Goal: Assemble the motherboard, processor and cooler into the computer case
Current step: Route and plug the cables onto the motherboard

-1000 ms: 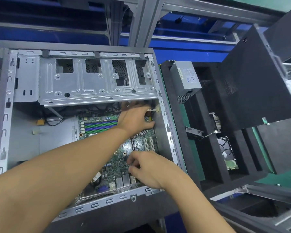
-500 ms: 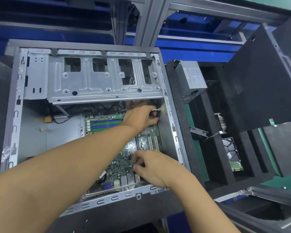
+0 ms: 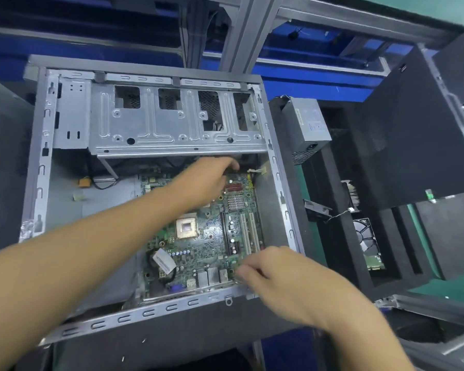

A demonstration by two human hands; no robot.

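The open computer case (image 3: 42, 167) lies on its side in front of me. The green motherboard (image 3: 212, 236) lies on its floor, with the bare processor socket (image 3: 186, 228) near its middle. My left hand (image 3: 206, 180) reaches over the board's far edge, its fingers stretched out flat under the drive cage (image 3: 172, 124). At the board's near right corner my right hand (image 3: 276, 277) curls its fingers on the board's edge, though it is blurred. The finned cooler (image 3: 352, 192) stands in the black foam tray (image 3: 340, 263) to the right of the case.
A grey power supply (image 3: 307, 127) and a hard drive (image 3: 368, 245) also sit in the foam tray. A black side panel (image 3: 413, 135) leans at the far right. Loose cables with a yellow plug (image 3: 85, 181) and a white plug (image 3: 260, 171) lie inside the case.
My left hand has slid further toward the drive cage and my right hand has drawn back to the near right corner, uncovering the socket and most of the board.
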